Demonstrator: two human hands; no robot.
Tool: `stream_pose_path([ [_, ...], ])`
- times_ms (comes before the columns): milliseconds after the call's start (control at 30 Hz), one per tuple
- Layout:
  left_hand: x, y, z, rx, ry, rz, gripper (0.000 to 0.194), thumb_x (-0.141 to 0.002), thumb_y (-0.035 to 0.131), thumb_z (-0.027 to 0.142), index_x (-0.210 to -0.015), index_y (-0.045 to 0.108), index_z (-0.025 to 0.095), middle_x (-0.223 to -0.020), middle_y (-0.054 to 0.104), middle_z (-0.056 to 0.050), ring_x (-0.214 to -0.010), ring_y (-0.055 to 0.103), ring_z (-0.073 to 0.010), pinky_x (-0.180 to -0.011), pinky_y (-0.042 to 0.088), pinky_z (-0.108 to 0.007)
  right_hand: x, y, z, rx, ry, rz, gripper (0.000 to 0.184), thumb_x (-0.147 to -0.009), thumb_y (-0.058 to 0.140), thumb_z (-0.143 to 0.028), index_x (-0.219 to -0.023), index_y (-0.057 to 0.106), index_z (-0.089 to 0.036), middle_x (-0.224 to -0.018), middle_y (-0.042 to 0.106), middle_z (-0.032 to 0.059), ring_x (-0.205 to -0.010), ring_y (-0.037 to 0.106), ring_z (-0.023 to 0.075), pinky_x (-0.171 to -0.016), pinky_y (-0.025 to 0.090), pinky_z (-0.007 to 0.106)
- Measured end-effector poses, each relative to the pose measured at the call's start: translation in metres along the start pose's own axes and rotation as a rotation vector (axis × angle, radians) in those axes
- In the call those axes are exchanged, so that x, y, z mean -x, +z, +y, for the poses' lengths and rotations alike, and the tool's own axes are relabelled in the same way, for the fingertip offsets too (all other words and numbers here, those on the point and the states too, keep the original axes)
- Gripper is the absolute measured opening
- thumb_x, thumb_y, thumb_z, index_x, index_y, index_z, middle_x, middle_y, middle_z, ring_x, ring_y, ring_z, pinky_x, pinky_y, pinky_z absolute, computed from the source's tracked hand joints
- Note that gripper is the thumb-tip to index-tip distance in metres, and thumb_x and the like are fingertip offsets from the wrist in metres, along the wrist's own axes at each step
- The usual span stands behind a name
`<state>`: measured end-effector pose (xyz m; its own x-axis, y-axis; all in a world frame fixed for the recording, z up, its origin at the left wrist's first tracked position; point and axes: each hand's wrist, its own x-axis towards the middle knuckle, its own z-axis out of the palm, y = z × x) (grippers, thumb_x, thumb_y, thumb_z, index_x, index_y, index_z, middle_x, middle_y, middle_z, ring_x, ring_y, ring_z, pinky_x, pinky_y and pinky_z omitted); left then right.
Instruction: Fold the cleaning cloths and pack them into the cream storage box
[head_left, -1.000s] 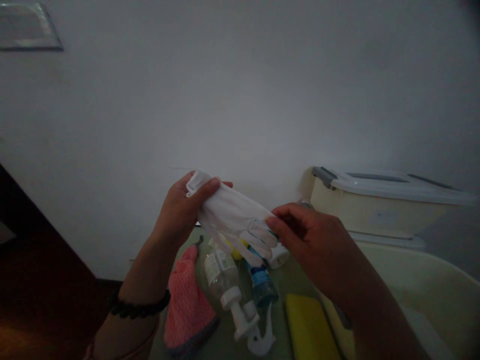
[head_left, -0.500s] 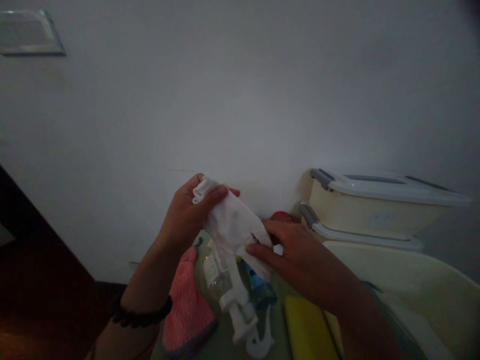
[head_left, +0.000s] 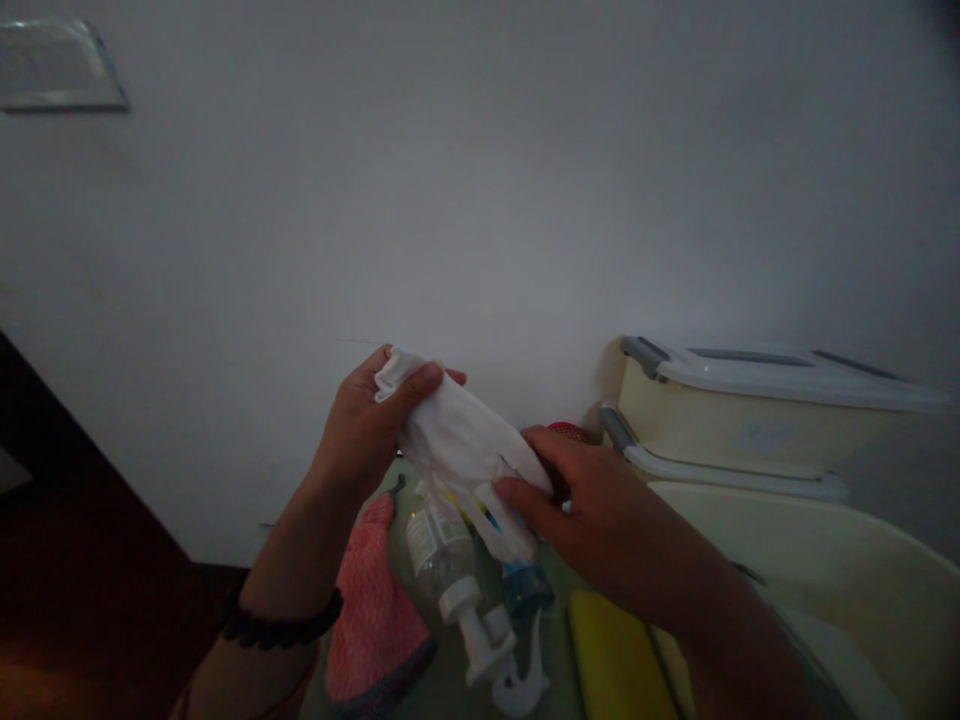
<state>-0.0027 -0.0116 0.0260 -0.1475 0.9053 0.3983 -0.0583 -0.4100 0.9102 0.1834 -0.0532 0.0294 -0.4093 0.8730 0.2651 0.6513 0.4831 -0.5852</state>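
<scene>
My left hand (head_left: 367, 415) pinches the rolled edge of a limp white glove (head_left: 469, 430), thumb on top. Narrow finger-like parts of the glove hang down over the bottles below. At the glove's lower right, my right hand (head_left: 581, 495) grips it between thumb and fingers. A small dark slit or gap shows in the fabric near the right thumb. Beneath the glove are a clear pump bottle (head_left: 442, 555) with a white top and a blue bottle (head_left: 527, 590), partly covered. A pink cloth (head_left: 379, 610) with a grey edge lies below my left hand.
Two lidded cream boxes (head_left: 735, 425) are stacked against the white wall (head_left: 480, 200) at right. In front of them stands a cream basin (head_left: 847, 540). A yellow item (head_left: 619, 655) lies on the green surface (head_left: 559, 665). Something red and perforated (head_left: 568, 432) shows behind my right hand.
My left hand has shifted slightly left, drawing the glove flatter between both hands. The hanging parts have swung to the right, uncovering more of the pump bottle.
</scene>
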Motion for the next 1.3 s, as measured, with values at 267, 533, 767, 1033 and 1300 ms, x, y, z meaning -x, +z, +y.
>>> stream_pose_path([
  [267,-0.003,-0.002,0.001,-0.294,0.086,0.049,0.023,-0.075,0.065,0.038,-0.071,0.052,0.019,-0.065,0.064,0.002,-0.051,0.052,-0.0108,-0.048,0.038,-0.021,-0.002,0.001,-0.004,0.107,0.021,-0.04,0.024,-0.09,0.046,-0.026,-0.068,0.048,-0.018,-0.065,0.049,-0.0014,-0.06,0.044,0.0126,-0.057,0.027,0.027],
  [533,-0.008,-0.007,-0.003,-0.606,0.166,0.154,0.026,-0.078,0.06,0.041,-0.068,0.049,0.02,-0.059,0.048,0.005,-0.054,0.043,-0.012,-0.049,0.033,-0.023,-0.004,0.008,-0.002,0.018,0.018,0.017,0.015,-0.087,0.049,-0.032,-0.082,0.053,-0.018,-0.078,0.057,0.002,-0.07,0.052,0.015,-0.061,0.033,0.027],
  [767,0.0,0.003,0.005,-0.506,0.184,0.2,0.027,-0.078,0.061,0.038,-0.064,0.046,0.021,-0.057,0.044,0.006,-0.051,0.04,-0.0114,-0.047,0.031,-0.023,-0.013,0.023,0.003,-0.208,0.066,-0.044,0.034,-0.081,0.057,-0.039,-0.108,0.047,-0.02,-0.093,0.063,0.0054,-0.082,0.059,0.0191,-0.064,0.041,0.027],
  [1033,-0.006,-0.014,0.008,-0.542,0.153,0.295,0.027,-0.077,0.062,0.039,-0.063,0.048,0.02,-0.055,0.045,0.005,-0.047,0.04,-0.0104,-0.042,0.03,-0.021,-0.016,0.023,0.009,-0.235,0.079,-0.018,0.037,-0.078,0.062,-0.035,-0.11,0.053,-0.021,-0.097,0.064,0.0064,-0.084,0.059,0.0187,-0.067,0.043,0.028],
  [1300,-0.001,-0.009,0.008,-0.352,0.021,-0.136,0.024,-0.072,0.067,0.039,-0.072,0.051,0.021,-0.052,0.051,0.006,-0.043,0.045,-0.0099,-0.04,0.034,-0.018,-0.016,0.024,0.006,-0.181,0.02,-0.048,0.026,-0.082,0.056,-0.042,-0.094,0.056,-0.018,-0.09,0.062,0.0043,-0.08,0.056,0.0172,-0.065,0.041,0.027],
])
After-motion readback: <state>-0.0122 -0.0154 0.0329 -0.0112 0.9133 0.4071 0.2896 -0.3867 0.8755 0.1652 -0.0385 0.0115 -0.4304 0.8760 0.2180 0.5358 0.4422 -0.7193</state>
